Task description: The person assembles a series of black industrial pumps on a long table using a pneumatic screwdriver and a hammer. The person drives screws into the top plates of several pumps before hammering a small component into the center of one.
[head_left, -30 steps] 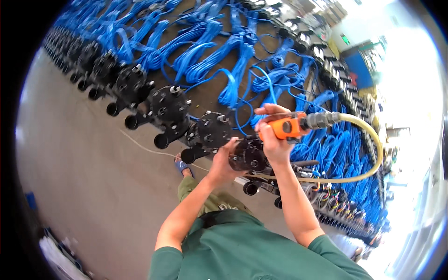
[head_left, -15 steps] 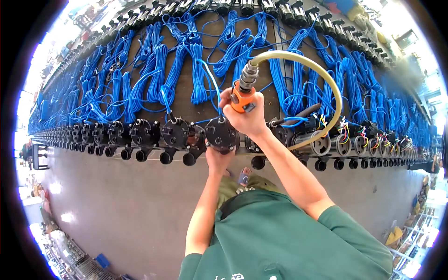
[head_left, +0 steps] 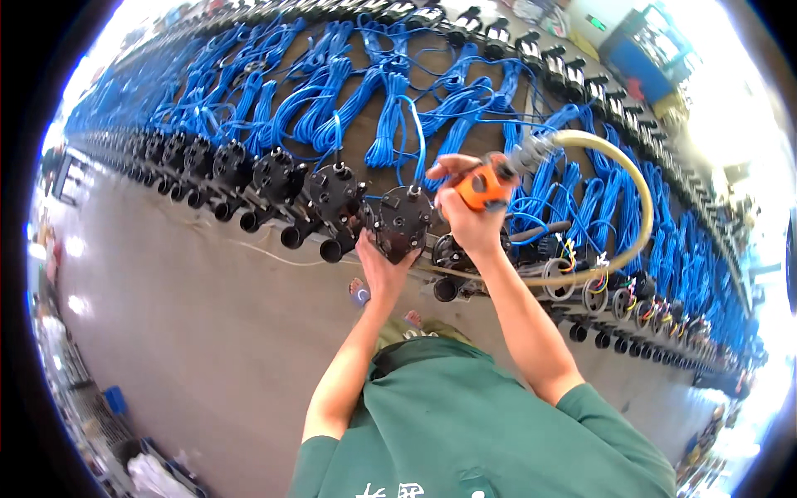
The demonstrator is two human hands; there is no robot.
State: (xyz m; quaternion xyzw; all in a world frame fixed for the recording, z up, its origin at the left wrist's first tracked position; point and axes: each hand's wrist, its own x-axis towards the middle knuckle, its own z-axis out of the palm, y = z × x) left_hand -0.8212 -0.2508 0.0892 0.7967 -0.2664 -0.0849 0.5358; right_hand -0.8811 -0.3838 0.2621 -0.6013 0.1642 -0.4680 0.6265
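My left hand (head_left: 383, 264) is closed round the lower side of a black cylindrical unit (head_left: 401, 222). The unit's round cover faces up, with screws round its rim and a blue cable (head_left: 418, 133) rising from its top. To the right of that cover, my right hand (head_left: 475, 217) grips an orange air tool (head_left: 486, 186), tilted and apart from the unit, its index finger partly lifted. A metal fitting (head_left: 533, 153) joins the tool to a yellowish hose (head_left: 643, 187) that loops round to the right. The tool's working tip is hidden by my hand.
Similar black covered units (head_left: 334, 193) line the bench edge to the left. Open-ended units (head_left: 558, 278) with coloured wires stand to the right. Bundled blue cables (head_left: 388, 124) cover the bench (head_left: 359, 108), and another row of black units (head_left: 498, 41) runs along its far side.
My right hand has drawn the air tool away to the right from above the black unit and tilted it. My left hand stays on the unit. The whole view has turned and shifted.
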